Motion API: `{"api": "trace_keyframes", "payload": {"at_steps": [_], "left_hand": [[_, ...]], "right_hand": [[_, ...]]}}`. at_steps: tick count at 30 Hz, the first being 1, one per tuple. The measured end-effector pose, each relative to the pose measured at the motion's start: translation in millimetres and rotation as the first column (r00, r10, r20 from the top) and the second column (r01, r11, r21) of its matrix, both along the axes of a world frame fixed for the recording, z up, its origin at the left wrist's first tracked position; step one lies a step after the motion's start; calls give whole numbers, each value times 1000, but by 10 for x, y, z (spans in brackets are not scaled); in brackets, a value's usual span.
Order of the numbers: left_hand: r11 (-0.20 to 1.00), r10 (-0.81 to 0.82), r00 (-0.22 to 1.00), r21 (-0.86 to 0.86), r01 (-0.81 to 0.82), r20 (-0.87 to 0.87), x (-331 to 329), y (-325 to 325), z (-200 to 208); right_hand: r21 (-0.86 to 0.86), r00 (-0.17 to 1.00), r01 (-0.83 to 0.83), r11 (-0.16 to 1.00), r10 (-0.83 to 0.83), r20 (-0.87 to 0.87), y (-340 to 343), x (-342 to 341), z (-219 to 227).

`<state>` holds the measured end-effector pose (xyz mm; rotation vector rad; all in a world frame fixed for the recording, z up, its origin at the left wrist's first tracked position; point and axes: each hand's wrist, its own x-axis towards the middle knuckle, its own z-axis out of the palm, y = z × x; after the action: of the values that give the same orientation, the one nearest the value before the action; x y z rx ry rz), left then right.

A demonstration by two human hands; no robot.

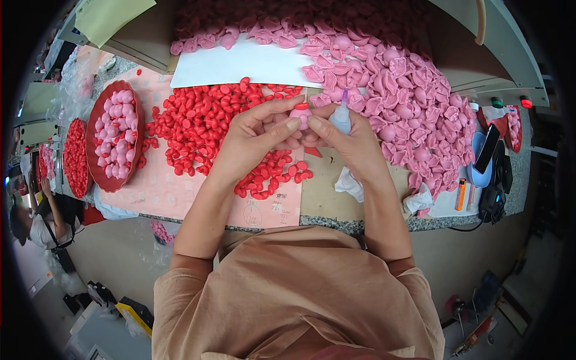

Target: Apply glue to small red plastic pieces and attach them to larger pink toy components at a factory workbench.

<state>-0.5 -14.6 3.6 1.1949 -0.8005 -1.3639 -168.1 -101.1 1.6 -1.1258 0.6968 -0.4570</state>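
Note:
Above the bench, a small rounded pink plastic piece (301,116) is pinched between my two thumbs and fingertips. A red oval piece (302,106) sits on top of it. My left hand (252,137) is closed round the pink piece's left side. On the other side, my right hand (355,143) presses its thumb against the same piece. It also keeps a small translucent squeeze bottle (341,119) with a purple nozzle tucked in its fingers, nozzle pointing away from me. Loose red pieces (198,123) lie around and beyond my left hand.
Many pink shell-like pieces (414,114) are heaped at the right and back. A red oval basket (91,129) of pink-and-red pieces stands left, beside another container of red pieces (75,159). Crumpled tissue (350,185), an orange tube (461,195) and a phone (486,149) lie rightward.

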Motion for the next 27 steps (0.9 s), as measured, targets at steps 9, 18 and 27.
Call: {"api": "trace_keyframes", "payload": {"at_steps": [9, 18, 27], "left_hand": [[997, 48, 998, -66, -44, 51, -33, -4, 25], [988, 22, 994, -157, -5, 107, -8, -25, 23], [995, 66, 993, 83, -57, -102, 32, -29, -1]], "right_hand": [[-32, 997, 70, 997, -68, 36, 50, 43, 80], [17, 996, 82, 997, -82, 24, 20, 51, 72], [14, 998, 69, 998, -69, -16, 18, 52, 81]]}}
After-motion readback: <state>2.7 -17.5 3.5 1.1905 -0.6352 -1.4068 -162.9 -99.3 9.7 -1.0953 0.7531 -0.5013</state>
